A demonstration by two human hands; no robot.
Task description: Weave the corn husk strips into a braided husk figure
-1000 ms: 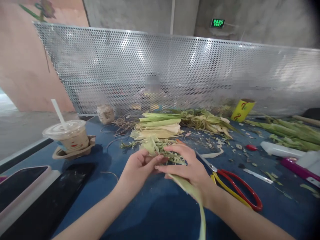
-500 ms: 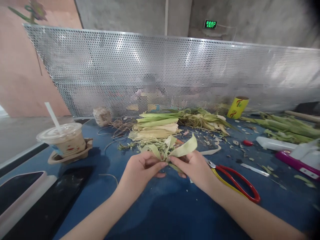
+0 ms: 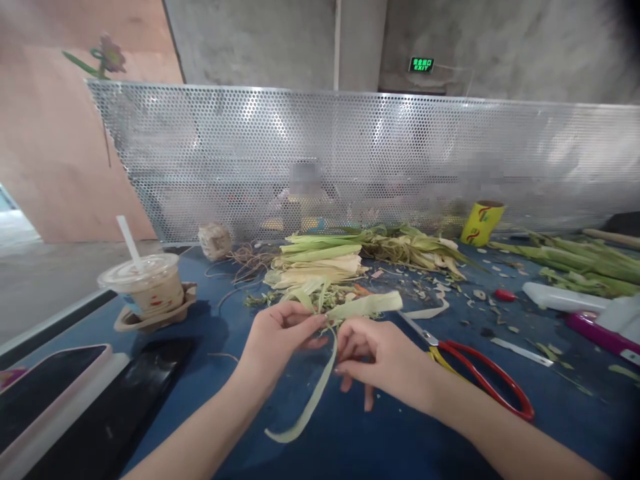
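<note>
My left hand (image 3: pixel 283 340) pinches a small bundle of pale green corn husk strips (image 3: pixel 367 305) between thumb and forefinger. One wide strip sticks out to the right, over my right hand. A narrow husk strip (image 3: pixel 320 395) hangs from the pinch and curves down to the left. My right hand (image 3: pixel 390 353) is just right of this strip, its fingers loosely bent and apart, with nothing seen in them. Behind the hands lies a stack of flat corn husks (image 3: pixel 320 257). Red-and-yellow-handled scissors (image 3: pixel 480 370) rest right of my right hand.
At left stand a lidded drink cup (image 3: pixel 150 287) in a cardboard holder and phones (image 3: pixel 55 393). A twine ball (image 3: pixel 215 241), a yellow roll (image 3: pixel 481 223), a purple-and-white tool (image 3: pixel 600 333), a blade (image 3: pixel 523 351) and husk scraps lie about. A perforated metal screen (image 3: pixel 225 147) closes the back.
My right hand has let go of the bundle and turned, its fingers now lower. The narrow strip now hangs down in front. The view has shifted slightly.
</note>
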